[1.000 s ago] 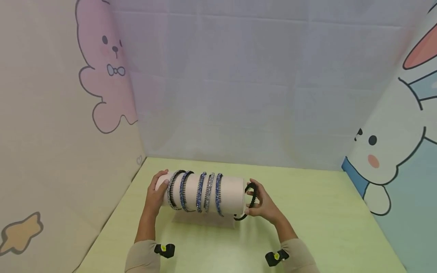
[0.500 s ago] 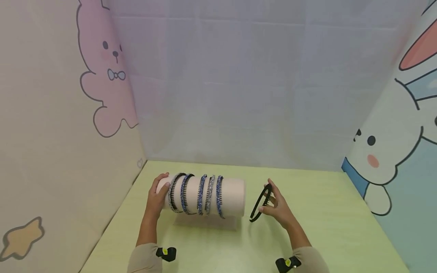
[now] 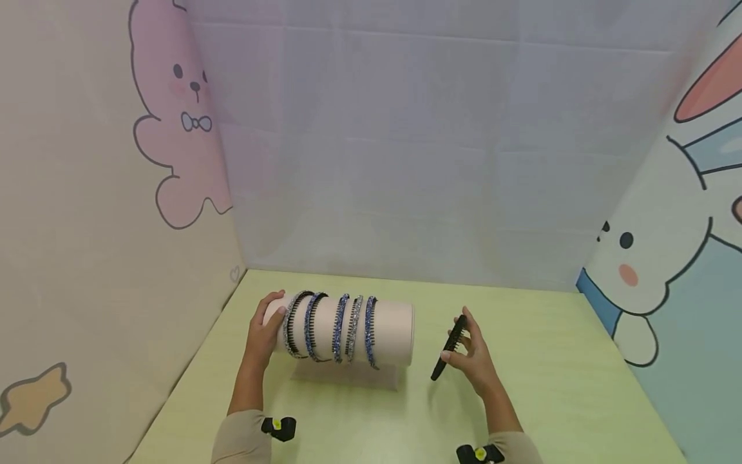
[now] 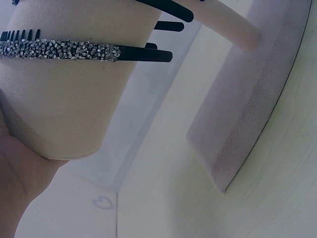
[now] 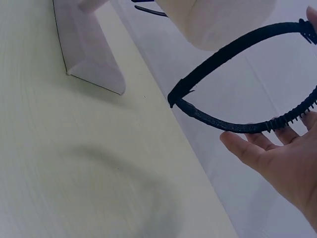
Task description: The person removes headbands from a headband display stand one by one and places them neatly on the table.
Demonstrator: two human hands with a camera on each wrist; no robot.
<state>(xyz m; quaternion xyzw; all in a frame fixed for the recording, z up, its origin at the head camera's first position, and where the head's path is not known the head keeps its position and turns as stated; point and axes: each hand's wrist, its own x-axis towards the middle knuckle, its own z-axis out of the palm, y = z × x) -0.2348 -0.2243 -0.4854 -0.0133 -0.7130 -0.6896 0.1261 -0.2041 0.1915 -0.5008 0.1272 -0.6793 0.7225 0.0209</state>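
Observation:
A pale cylindrical headband stand [image 3: 397,332] lies sideways, with several glittery blue and silver toothed headbands [image 3: 371,330] around it. My left hand [image 3: 263,332] grips its left end, thumb in front and fingers over the top. Closest to that hand is a silver rhinestone headband [image 4: 64,49], whose black tip juts past the cylinder in the left wrist view. To the right of the stand, my right hand [image 3: 478,362] holds a black toothed headband [image 3: 451,347] between thumb and fingers, above the table. In the right wrist view this headband [image 5: 233,49] appears as a long loop.
The stand's flat base [image 3: 348,376] sits on a light green-yellow table [image 3: 551,374]. A pale back curtain [image 3: 377,161] rises behind the table, and cartoon-printed side walls [image 3: 87,225] flank it. The headband's shadow falls on the table in the right wrist view.
My right hand has moved the black headband rightward, away from the stand's right end, and turned it until it looks edge-on. My left hand stays on the stand's left end.

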